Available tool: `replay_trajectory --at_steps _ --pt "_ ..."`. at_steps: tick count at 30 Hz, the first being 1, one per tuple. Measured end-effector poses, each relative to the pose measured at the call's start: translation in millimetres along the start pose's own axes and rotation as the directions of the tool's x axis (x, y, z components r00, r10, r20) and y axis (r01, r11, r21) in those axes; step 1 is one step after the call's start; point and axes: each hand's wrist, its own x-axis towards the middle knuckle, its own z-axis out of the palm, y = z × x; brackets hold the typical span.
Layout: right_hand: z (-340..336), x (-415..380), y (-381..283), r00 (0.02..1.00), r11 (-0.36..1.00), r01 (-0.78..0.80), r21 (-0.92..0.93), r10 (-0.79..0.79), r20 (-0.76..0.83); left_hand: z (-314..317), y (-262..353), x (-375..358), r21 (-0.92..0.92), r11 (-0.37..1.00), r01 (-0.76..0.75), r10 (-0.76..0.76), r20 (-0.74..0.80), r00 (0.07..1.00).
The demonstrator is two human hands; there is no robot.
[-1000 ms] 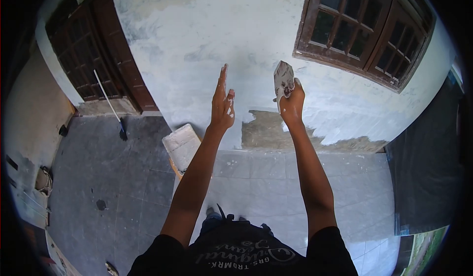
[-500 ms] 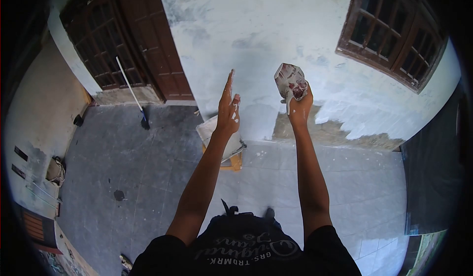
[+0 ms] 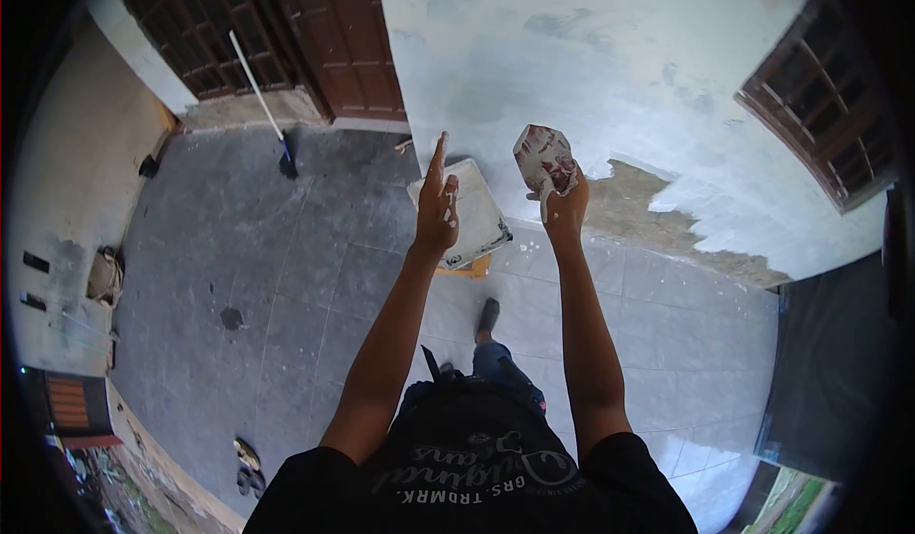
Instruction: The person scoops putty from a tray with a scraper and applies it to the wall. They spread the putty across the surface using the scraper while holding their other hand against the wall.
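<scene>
My right hand (image 3: 566,212) is closed around the near end of a flat, many-cornered plate (image 3: 540,158), dark red under smears of pale putty. It is held up in front of the wall (image 3: 591,67). My left hand (image 3: 437,205) is raised opposite it, fingers straight and thumb apart, with white smears on the fingertips and thumb; nothing is in it. Below and partly behind the left hand is a pale, putty-coated tray (image 3: 481,224) with dark marks along its near edge. It rests on a yellow-orange stool (image 3: 477,268).
Bare grey-brown plaster (image 3: 634,205) shows along the wall's foot. A brown door (image 3: 341,43) and a white-handled broom (image 3: 259,91) are at the upper left, a wooden-framed window (image 3: 824,100) at the right. Sandals (image 3: 248,467) lie on the grey tiled floor (image 3: 286,286).
My view has swung down and to the right, and the tray shows more fully. One foot now shows forward on the tiles. Both hands keep their poses, the plate still in the right.
</scene>
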Motion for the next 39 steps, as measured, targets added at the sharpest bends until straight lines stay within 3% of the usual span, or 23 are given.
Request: replay_trajectory --at_steps 3,10,12,14,20,22,23,25,34,39 --pt "8.8 23.2 39.5 0.998 0.999 -0.002 -0.047 0.005 0.059 -6.9 -33.4 -6.1 0.065 0.994 0.093 -0.090 -0.047 0.995" --pt "30.1 55.5 141.1 0.959 0.972 -0.207 -0.107 0.223 0.176 -12.8 -101.6 -9.2 0.149 0.949 0.277 -0.267 -0.083 0.960" --pt "31.7 58.6 191.7 0.968 0.984 -0.095 -0.149 0.126 0.216 -13.8 -117.8 -12.7 0.152 0.936 0.317 -0.307 -0.089 0.948" --pt "36.8 57.2 205.7 0.942 0.962 -0.222 -0.160 0.254 0.219 -13.9 -134.3 -20.5 0.154 0.916 0.371 -0.359 -0.099 0.928" --pt "47.4 43.4 281.5 0.898 0.892 -0.292 -0.344 0.380 0.222 -26.2 -191.2 -56.3 0.124 0.862 0.491 -0.483 -0.093 0.871" --pt "45.4 30.7 318.9 0.911 0.861 -0.224 -0.457 0.351 0.215 -35.9 -215.7 -76.1 0.109 0.834 0.541 -0.534 -0.089 0.841" --pt "34.4 39.3 340.9 0.849 0.839 -0.348 -0.419 0.471 0.239 -22.0 -236.8 -77.3 0.113 0.818 0.564 -0.558 -0.081 0.826" --pt "35.6 32.1 378.7 0.845 0.810 -0.346 -0.474 0.489 0.218 -24.1 -267.9 -92.5 0.097 0.797 0.596 -0.592 -0.064 0.803" --pt "94.9 26.4 440.2 0.818 0.758 -0.366 -0.541 0.539 0.201 -38.6 -364.3 -160.5 0.069 0.723 0.687 -0.688 -0.020 0.726" --pt "121.8 28.5 461.9 0.815 0.660 -0.298 -0.690 0.552 0.176 -31.2 -393.6 -165.9 0.044 0.729 0.683 -0.683 -0.012 0.730"
